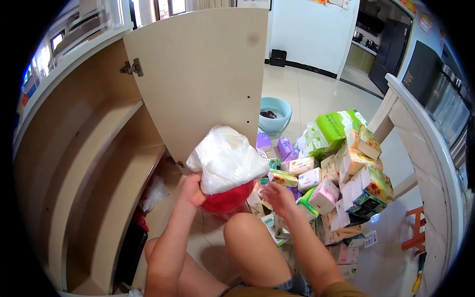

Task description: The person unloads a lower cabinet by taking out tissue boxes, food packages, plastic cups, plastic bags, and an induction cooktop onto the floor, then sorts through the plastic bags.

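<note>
In front of my knees is a bulging white plastic bag, crumpled and closed over its contents, which I cannot make out. Directly under it shows a rounded red item, partly covered by the bag. My left hand grips the lower left side of the white bag, thumb against the plastic. To the right of the bag, my right hand is held with fingers apart, holding nothing, over a heap of tissue packs.
A cabinet with bare wooden shelves stands at left, its door swung open. Beyond the heap are a green tissue bundle and a light blue bucket with dark items inside. A white table borders the right side.
</note>
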Demonstrator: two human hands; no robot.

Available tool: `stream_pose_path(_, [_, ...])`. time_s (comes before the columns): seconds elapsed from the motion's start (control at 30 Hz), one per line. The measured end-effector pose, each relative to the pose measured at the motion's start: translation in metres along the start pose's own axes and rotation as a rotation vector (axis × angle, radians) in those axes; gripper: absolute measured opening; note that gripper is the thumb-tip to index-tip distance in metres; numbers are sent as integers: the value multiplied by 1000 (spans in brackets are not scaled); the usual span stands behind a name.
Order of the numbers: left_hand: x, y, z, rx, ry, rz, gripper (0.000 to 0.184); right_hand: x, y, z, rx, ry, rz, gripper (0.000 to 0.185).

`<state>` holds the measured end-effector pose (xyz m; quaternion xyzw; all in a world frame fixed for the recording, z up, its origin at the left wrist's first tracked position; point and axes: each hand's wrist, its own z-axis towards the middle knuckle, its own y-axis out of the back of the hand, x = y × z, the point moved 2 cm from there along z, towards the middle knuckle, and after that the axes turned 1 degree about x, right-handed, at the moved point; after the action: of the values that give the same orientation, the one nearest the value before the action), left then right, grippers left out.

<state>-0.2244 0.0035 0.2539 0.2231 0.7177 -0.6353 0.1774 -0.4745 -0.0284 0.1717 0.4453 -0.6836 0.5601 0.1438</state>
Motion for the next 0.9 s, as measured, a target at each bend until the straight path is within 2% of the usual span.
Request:
stream_pose_path(0.03, [1,-7,-3,37,-45,63,37,2,-26,-17,107,-163,90,41])
stream_pose_path(0.1, [7,-11,-8,39,-56,102,36,8,-57,-32,335,-336,212,53])
stream_pose_path(0.13, [11,-16,-11,91,-110,250,32,14,-69,-39,337,-334,210,53])
stream_pose_path(0.2, [15,-19,-19,202,-149,498,29,27,-94,-50,686,-299,344,53])
stream_pose_path(0.23, [15,-22,-22,268,-171,665,26,24,-94,-47,689,-298,341,53])
stream_pose_path(0.3, [11,-33,-29,399,-137,901,27,23,-89,-33,470,-110,384,58])
stream_pose_path(0.33, [10,-31,-28,398,-145,901,27,25,-91,-35,467,-63,370,57])
stream_pose_path(0.4, [10,-29,-30,638,-143,889,24,27,-92,-26,454,-46,379,55])
stream_pose_path(0.47, [7,-32,-33,682,-88,796,25,35,-90,-31,457,-31,396,54])
stream_pose_path(0.5, [5,-36,-34,727,-28,701,28,37,-90,-36,460,-24,402,54])
stream_pose_path(0.53, [4,-38,-35,769,30,564,46,40,-90,-40,463,-21,400,54])
stream_pose_path(0.57, [6,-41,-35,770,27,565,46,41,-91,-43,466,-21,403,54])
stream_pose_path(0.63, [10,-44,-35,534,-203,694,70,40,-92,-51,470,-21,391,54])
stream_pose_path(0.67, [15,-34,-25,479,-304,896,86,39,-92,-55,469,-26,392,54])
stream_pose_path(0.7, [18,-36,-28,478,-308,895,86,38,-94,-57,471,-26,388,54])
stream_pose_path(0.77, [22,-41,-31,272,-324,868,94,35,-95,-62,474,-30,389,54])
stream_pose_path(0.8, [27,-39,-30,143,-334,735,78,34,-96,-63,471,-29,388,53])
stream_pose_path(0.83, [24,-37,-30,140,-339,733,78,33,-97,-64,472,-25,384,53])
stream_pose_path(0.9, [21,-30,-27,-64,-34,511,49,35,-98,-66,475,-14,384,53])
